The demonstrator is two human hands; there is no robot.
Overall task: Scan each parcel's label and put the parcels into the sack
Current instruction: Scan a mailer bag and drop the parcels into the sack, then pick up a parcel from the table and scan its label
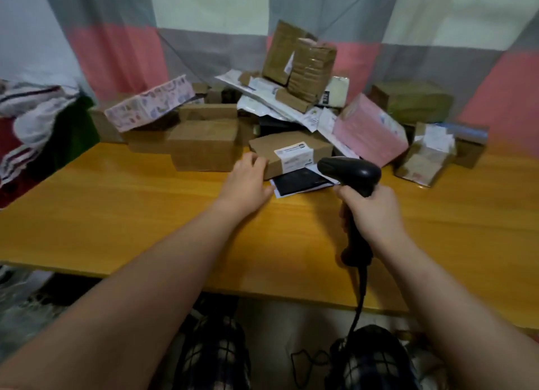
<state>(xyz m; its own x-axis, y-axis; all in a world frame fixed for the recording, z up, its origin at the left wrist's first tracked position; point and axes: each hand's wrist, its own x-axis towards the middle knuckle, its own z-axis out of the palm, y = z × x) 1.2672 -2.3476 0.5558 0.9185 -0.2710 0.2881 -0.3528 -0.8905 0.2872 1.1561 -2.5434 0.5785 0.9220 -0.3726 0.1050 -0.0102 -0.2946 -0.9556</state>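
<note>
We grip the black barcode scanner (351,182) in our right hand (373,211); left hand (248,182) touches the labelled cardboard parcel (291,153) on the wooden table (116,214).

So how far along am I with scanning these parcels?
Early, it seems. Done: nothing shows as packed, and no filled sack is in view. In hand: the left hand rests on a brown box with its white label showing, and the right hand grips the scanner pointed toward it. Left: the big pile of parcels on the table.
</note>
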